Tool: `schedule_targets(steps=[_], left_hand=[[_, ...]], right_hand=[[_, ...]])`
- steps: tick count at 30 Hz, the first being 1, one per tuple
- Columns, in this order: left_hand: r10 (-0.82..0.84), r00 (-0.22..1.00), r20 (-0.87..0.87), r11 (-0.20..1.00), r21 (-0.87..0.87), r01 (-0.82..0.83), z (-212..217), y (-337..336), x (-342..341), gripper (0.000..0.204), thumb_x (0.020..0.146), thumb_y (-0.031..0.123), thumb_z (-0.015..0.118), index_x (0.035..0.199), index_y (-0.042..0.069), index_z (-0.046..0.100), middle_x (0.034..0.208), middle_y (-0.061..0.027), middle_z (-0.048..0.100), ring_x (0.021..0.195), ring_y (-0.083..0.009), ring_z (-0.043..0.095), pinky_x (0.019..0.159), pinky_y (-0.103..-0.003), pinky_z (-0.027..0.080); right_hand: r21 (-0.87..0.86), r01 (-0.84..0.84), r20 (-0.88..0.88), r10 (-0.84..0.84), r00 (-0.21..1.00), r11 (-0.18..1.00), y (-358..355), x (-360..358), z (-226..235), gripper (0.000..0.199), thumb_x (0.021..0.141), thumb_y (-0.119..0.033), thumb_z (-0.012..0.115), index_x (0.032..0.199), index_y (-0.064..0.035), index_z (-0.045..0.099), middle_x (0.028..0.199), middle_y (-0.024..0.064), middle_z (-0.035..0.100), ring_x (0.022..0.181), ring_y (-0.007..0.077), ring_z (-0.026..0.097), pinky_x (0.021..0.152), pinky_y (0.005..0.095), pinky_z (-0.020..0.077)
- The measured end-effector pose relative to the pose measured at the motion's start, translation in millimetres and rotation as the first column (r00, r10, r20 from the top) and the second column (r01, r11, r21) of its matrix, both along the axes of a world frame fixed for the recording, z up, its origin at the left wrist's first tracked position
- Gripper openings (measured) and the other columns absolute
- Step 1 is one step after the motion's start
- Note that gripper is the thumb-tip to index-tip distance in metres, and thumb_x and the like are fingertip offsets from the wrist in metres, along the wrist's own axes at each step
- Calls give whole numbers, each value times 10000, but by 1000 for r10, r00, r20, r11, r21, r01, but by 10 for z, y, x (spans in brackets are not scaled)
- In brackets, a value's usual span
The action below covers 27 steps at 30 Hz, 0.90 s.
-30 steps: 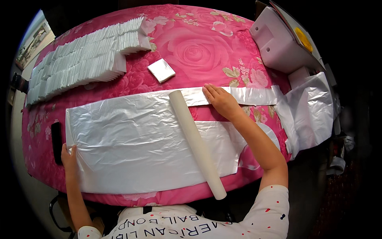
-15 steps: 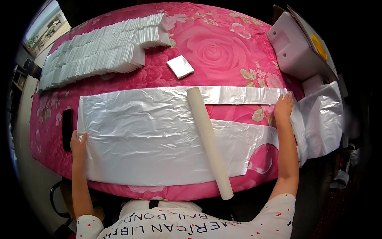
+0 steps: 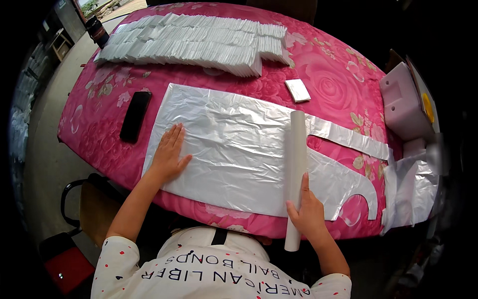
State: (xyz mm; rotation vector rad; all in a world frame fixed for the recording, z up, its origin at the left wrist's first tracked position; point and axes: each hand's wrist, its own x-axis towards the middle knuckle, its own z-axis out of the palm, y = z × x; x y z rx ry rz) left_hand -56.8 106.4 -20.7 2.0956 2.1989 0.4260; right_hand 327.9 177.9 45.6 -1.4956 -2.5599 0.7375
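A thin, shiny white plastic apron [image 3: 229, 149] lies spread and creased on the table, its strap-like ends on the right. My left hand [image 3: 170, 153] rests flat on its left part, fingers stretched out. Across the right part of the plastic lies a long pale tube [image 3: 297, 149], its near end reaching past the table edge. My right hand [image 3: 307, 209] grips this tube near its lower half, with thumb on one side and forefinger along the other; the remaining fingers are partly hidden.
Rows of folded white plastic packets [image 3: 199, 45] stand at the back left. A single folded packet [image 3: 298, 91] lies behind the tube. On the pink floral tablecloth [image 3: 109, 149] is a black phone [image 3: 135, 117]. At right are a white foam box [image 3: 406, 97] and more loose plastic [image 3: 411, 189].
My left hand has gone from the plastic's left edge to lying flat on top. My right hand has left the strap end and taken hold of the tube. The view has shifted.
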Motion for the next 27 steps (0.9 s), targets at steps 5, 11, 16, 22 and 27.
schedule_targets(steps=[5,11,16,22,27], left_hand=[[46,995,-90,997,-53,-50,-49,18,11,723,854,366,471,1378,-59,209,1456,-216,185,1364,-328,158,1113,-416,111],[94,993,-75,994,-42,-97,-129,2,-17,756,834,320,489,1384,-78,157,1461,-243,133,1374,-333,107,1116,-417,79],[45,993,-113,997,-51,-51,-90,-4,-23,731,843,293,484,1387,-71,159,1467,-230,127,1374,-326,114,1117,-405,76],[58,992,-111,996,-58,-65,-75,-7,-7,711,857,292,471,1398,-46,158,1475,-206,130,1376,-314,117,1116,-403,79],[38,987,-159,999,-20,-41,-151,-33,-87,696,862,285,476,1397,-41,174,1477,-199,136,1375,-314,124,1112,-404,99]], right_hand=[[-42,-347,-153,337,929,937,-468,-1341,36,821,816,-286,579,1444,-89,87,792,183,512,583,319,561,548,405,489],[2,-191,-140,189,972,982,-528,-2154,-373,752,808,-235,574,1430,-92,177,865,217,488,596,332,574,552,406,505],[49,-98,-23,99,995,994,-409,-1815,-375,741,803,-244,571,1425,-82,201,862,211,498,608,315,585,545,402,507],[171,128,172,-157,973,977,13,-903,-253,728,796,-280,567,1417,-84,241,813,176,520,605,280,591,532,384,507],[296,334,341,-426,838,895,365,154,-204,746,783,-317,579,1412,-90,249,810,168,547,623,286,605,535,385,511]])
